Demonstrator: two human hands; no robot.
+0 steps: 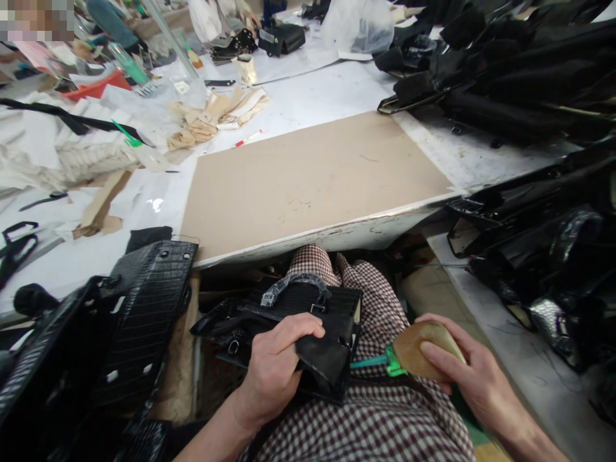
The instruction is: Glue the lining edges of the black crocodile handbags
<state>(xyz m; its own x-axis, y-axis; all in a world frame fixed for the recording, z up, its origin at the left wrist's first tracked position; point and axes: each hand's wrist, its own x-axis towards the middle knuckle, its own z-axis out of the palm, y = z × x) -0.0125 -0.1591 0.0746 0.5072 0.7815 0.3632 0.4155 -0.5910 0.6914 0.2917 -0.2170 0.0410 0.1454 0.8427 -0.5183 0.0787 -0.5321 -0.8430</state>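
Blk bag [332, 350] on lap [385, 417], L hand [274, 362] on it, bottle [423, 346] in R hand [474, 366]

Bag sits on the checked cloth over the person's thighs, btwn the 2 hands: right up against L hand, just beside R hand but not touching it. L hand is closed on the bag's near L part, one digit laid across the top, the others folded; their tips are mostly hidden. Film-wrapped handle [301, 282] arches on the far side of the bag, beyond L hand.

R hand holds the tan bottle, thumb on top, fingers wrapped round & under. Bottle is tipped w/ its green nozzle [395, 361] twd L; the thin blue-green tip reaches the bag's R edge. Can't tell if it's touching.

Beyond the lap, a table w/ a tan board [308, 186]; red-&-white pen [248, 138] near the board's far L corner. Blk panels [149, 308] w/ a croc-type pattern stand to the L, more blk pcs [543, 256] piled R. Co-worker [209, 19] at far side, nr another blk bag.
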